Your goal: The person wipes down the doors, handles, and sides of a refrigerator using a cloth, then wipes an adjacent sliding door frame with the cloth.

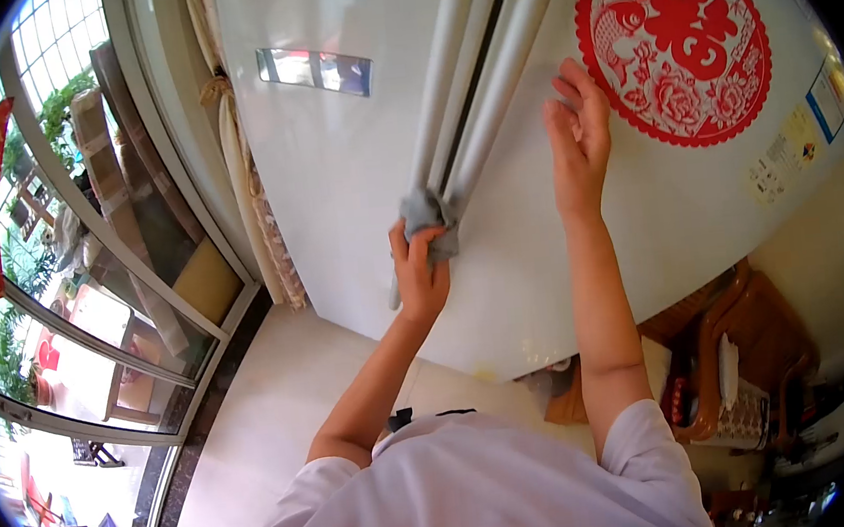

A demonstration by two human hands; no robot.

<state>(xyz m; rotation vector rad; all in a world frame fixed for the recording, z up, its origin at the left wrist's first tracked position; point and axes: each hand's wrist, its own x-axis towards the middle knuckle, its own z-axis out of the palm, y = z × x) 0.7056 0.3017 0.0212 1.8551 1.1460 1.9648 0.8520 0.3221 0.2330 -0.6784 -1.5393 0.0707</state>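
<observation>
A grey cloth (428,221) is in my left hand (422,268), pressed against the lower part of the long white handles (486,77) of a large white fridge (353,159). My right hand (582,139) is raised in front of the right door, fingers apart and slightly curled, with nothing in it. Whether it touches the door, I cannot tell. Just beyond that hand is a round red and white paper decoration (676,43) on the door. A small display panel (315,71) is set in the left door.
Glass sliding doors (109,241) stand at the left, with plants behind them. A curtain (237,159) hangs beside the fridge. Wooden furniture (750,335) holding several items is at the lower right, and pale floor (244,410) lies below.
</observation>
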